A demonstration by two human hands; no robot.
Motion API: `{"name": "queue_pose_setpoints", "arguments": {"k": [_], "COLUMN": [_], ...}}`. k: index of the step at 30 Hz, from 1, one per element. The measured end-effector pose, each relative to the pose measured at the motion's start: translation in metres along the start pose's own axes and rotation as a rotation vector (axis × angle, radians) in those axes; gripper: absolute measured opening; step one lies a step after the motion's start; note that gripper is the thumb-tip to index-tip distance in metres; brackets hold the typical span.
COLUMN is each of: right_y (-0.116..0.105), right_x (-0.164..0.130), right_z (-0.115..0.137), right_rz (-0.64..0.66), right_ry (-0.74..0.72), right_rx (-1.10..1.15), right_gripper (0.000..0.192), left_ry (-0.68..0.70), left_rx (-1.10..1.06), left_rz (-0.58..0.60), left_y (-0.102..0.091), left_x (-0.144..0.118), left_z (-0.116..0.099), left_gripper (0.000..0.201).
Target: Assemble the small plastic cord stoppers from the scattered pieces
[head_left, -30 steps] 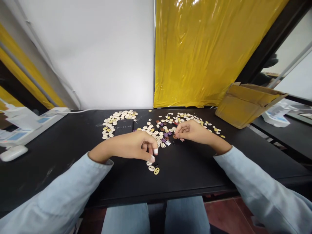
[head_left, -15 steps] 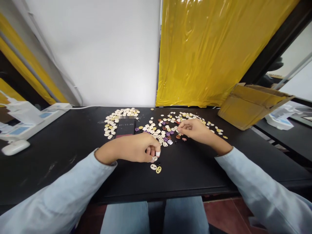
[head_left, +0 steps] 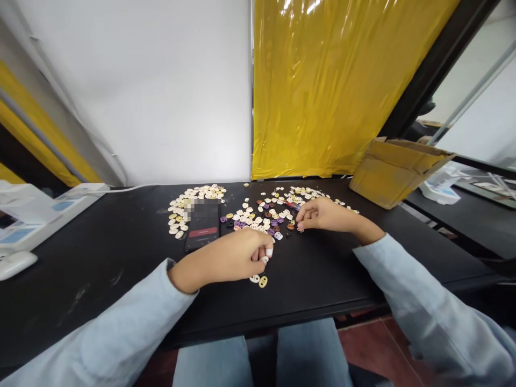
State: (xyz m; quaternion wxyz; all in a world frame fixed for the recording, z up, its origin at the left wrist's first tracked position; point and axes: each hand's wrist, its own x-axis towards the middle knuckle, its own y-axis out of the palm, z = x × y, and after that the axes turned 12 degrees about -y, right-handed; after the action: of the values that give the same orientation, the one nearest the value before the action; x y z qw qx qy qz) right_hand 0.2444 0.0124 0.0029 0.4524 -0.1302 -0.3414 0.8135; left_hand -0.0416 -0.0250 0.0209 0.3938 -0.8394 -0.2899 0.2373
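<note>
Head view: left hand [head_left: 234,257] curled, grip closed over white pieces [head_left: 258,279]; right hand [head_left: 322,215] pinching small piece [head_left: 300,228].

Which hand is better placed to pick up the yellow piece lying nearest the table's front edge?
Left. The left hand rests curled just above the yellow piece, fingertips nearly on it. The right hand is farther back at the mixed pile, pinching there.

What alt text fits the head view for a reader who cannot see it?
Left hand curls over small two-hole pieces near the edge of a black table; right hand picks among the scattered coloured pieces. A phone and a cardboard box sit farther back.
</note>
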Motion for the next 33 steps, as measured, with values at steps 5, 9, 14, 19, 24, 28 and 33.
{"name": "queue_pose_setpoints", "arguments": {"k": [5,9,14,19,24,28,33], "right_y": [0.001,0.004,0.009,0.014,0.017,0.017,0.019], "right_x": [0.000,0.001,0.000,-0.003,-0.002,-0.001,0.001], "right_z": [0.001,0.006,0.013,0.019,0.019,0.015,0.009], "right_rz": [0.017,0.048,0.026,-0.014,-0.032,-0.033,-0.014], "right_ry": [0.060,0.025,-0.009,-0.111,-0.130,-0.106,-0.103], "right_rx": [-0.035,-0.079,-0.012,0.149,0.141,0.134,0.091], "right_gripper": [0.018,0.009,0.006,0.011,0.012,0.013,0.014], "left_ry": [0.029,-0.014,-0.021,0.074,0.049,-0.099,-0.336], "left_rx": [-0.204,-0.270,-0.205,0.109,0.200,0.226,0.314], "left_rz": [-0.092,-0.113,-0.112,-0.237,-0.247,-0.352,-0.456], "left_y": [0.010,0.013,0.021,0.034,0.032,0.001,-0.034], "left_x": [0.011,0.013,0.009,0.006,0.007,0.004,-0.001], "left_z": [0.000,0.000,-0.007,-0.017,-0.015,-0.006,0.015], "left_gripper": [0.013,0.013,0.011,0.011,0.015,0.016,0.011]}}
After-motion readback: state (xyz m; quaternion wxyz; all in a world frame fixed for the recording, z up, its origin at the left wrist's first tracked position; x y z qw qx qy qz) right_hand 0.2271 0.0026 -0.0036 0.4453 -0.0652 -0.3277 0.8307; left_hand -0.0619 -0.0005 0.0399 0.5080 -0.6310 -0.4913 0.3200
